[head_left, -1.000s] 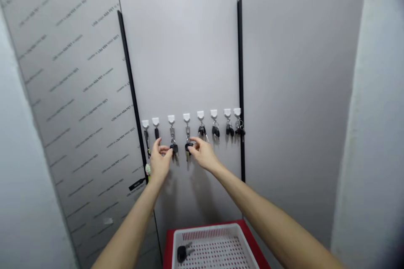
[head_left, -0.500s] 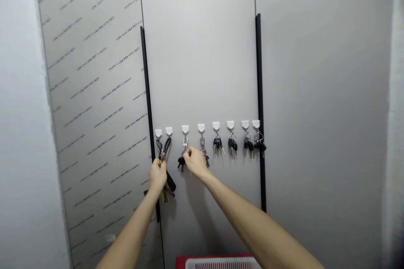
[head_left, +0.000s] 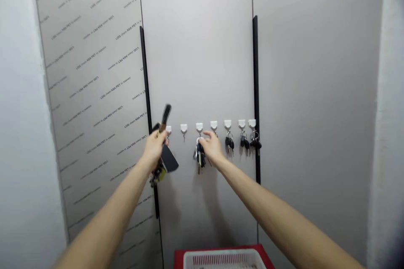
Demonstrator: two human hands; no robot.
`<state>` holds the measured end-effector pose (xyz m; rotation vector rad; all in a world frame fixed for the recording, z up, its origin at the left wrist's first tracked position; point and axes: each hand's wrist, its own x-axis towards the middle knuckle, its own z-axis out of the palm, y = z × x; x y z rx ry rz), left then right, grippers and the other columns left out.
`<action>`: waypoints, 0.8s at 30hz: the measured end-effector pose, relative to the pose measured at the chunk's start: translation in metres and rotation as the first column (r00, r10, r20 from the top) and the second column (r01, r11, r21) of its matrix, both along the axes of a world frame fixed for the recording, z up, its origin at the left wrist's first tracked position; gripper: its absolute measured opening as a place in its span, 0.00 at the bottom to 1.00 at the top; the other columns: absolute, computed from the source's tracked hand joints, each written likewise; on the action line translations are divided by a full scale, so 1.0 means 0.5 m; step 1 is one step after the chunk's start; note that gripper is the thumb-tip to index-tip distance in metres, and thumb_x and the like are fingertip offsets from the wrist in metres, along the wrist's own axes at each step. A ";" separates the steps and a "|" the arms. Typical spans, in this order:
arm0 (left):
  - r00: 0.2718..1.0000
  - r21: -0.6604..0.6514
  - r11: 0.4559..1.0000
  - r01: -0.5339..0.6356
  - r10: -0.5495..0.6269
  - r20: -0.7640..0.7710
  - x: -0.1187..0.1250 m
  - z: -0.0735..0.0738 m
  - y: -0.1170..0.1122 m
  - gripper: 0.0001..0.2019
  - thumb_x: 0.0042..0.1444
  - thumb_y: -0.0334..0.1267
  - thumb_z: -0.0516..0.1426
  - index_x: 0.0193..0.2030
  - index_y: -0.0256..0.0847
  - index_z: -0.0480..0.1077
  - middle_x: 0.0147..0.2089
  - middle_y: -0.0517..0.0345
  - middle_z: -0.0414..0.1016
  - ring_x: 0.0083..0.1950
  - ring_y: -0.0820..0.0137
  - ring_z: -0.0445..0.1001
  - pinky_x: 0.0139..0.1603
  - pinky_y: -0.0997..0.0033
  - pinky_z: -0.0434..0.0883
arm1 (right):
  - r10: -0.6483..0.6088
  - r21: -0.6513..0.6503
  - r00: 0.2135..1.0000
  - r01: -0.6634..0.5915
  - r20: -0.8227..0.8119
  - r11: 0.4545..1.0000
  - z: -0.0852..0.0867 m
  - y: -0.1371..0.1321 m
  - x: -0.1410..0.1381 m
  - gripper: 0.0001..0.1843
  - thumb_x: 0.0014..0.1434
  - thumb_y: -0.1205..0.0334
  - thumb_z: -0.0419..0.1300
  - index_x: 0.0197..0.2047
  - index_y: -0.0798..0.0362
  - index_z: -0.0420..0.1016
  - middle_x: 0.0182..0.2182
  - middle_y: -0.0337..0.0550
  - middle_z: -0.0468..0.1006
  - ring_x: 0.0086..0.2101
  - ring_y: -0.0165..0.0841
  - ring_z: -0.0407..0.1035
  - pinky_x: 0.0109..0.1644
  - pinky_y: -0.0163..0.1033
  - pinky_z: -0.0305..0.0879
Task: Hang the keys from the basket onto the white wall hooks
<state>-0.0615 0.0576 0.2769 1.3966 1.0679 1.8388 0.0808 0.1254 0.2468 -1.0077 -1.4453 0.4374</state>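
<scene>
My left hand (head_left: 154,147) is closed around several key sets with dark straps; a black strap loop (head_left: 166,113) sticks up above the fist and a flat black tag (head_left: 169,159) hangs below. Yellow-green tagged keys (head_left: 157,175) dangle under it. My right hand (head_left: 212,147) is at the hook (head_left: 199,127), thumb and fingers at the top of a bunch of keys (head_left: 200,157). Whether part of that bunch still hangs on the hook I cannot tell. Left of it, a white hook (head_left: 184,127) carries no keys.
Further right, white hooks (head_left: 227,124) hold black-headed keys (head_left: 229,142), the last set (head_left: 255,141) overlapping a long black handle (head_left: 256,92). Another black handle (head_left: 145,71) runs beside my left hand. Below stands a white slotted basket (head_left: 221,257) on a red surface (head_left: 179,257).
My left hand has taken the strapped keys off the leftmost hooks and lifted them slightly. My right hand has moved right, and the keys from the third hook are gone from it.
</scene>
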 end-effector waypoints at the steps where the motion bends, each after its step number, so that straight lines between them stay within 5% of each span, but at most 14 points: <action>1: 1.000 -0.024 0.999 0.021 -0.021 0.016 0.019 -0.036 -0.007 0.10 0.38 0.42 0.50 0.26 0.37 0.58 0.13 0.69 0.55 0.13 0.81 0.56 0.15 0.81 0.56 | -0.067 -0.044 0.998 0.066 -0.012 0.997 -0.029 0.003 0.008 0.20 0.40 0.60 0.50 0.40 0.56 0.59 0.21 0.38 0.67 0.23 0.28 0.62 0.27 0.31 0.57; 4: 0.998 -0.107 0.992 0.066 -0.065 0.014 0.086 -0.166 -0.024 0.10 0.39 0.42 0.49 0.26 0.37 0.58 0.14 0.68 0.55 0.14 0.81 0.56 0.16 0.80 0.56 | -0.205 -0.098 0.976 0.212 0.075 0.972 -0.081 0.012 0.015 0.16 0.39 0.61 0.51 0.34 0.58 0.64 0.25 0.45 0.69 0.28 0.31 0.63 0.32 0.33 0.57; 8: 0.991 -0.232 0.965 0.121 -0.130 -0.021 0.159 -0.348 -0.044 0.08 0.42 0.42 0.47 0.25 0.39 0.59 0.16 0.66 0.56 0.17 0.78 0.58 0.19 0.79 0.58 | -0.227 -0.089 0.935 0.259 0.272 0.962 -0.069 0.014 0.019 0.07 0.40 0.63 0.48 0.20 0.54 0.65 0.21 0.43 0.70 0.26 0.31 0.63 0.30 0.34 0.57; 13: 0.897 -0.371 0.929 0.002 -0.166 -0.410 0.169 -0.512 -0.069 0.09 0.41 0.32 0.45 0.29 0.41 0.65 0.29 0.56 0.67 0.34 0.69 0.64 0.36 0.73 0.61 | -0.196 -0.121 0.953 0.228 0.230 0.966 -0.057 0.015 0.023 0.11 0.40 0.61 0.49 0.29 0.54 0.66 0.23 0.40 0.70 0.23 0.27 0.63 0.24 0.30 0.57; 18: 0.552 -0.399 0.895 -0.202 -0.232 -0.801 0.141 -0.579 -0.087 0.27 0.30 0.20 0.43 0.41 0.38 0.63 0.44 0.55 0.63 0.47 0.69 0.58 0.47 0.76 0.52 | -0.061 -0.269 0.958 0.139 0.281 0.953 -0.070 0.012 -0.003 0.11 0.40 0.60 0.50 0.27 0.55 0.68 0.21 0.39 0.70 0.18 0.24 0.62 0.21 0.28 0.55; 24: 0.547 -0.292 0.920 -0.263 -0.107 -0.830 0.140 -0.597 -0.104 0.29 0.31 0.24 0.44 0.47 0.33 0.57 0.51 0.53 0.56 0.53 0.68 0.51 0.52 0.74 0.46 | -0.121 -0.048 0.948 0.141 0.294 0.989 0.017 -0.009 0.030 0.13 0.44 0.60 0.46 0.24 0.56 0.68 0.16 0.37 0.67 0.17 0.23 0.61 0.20 0.26 0.54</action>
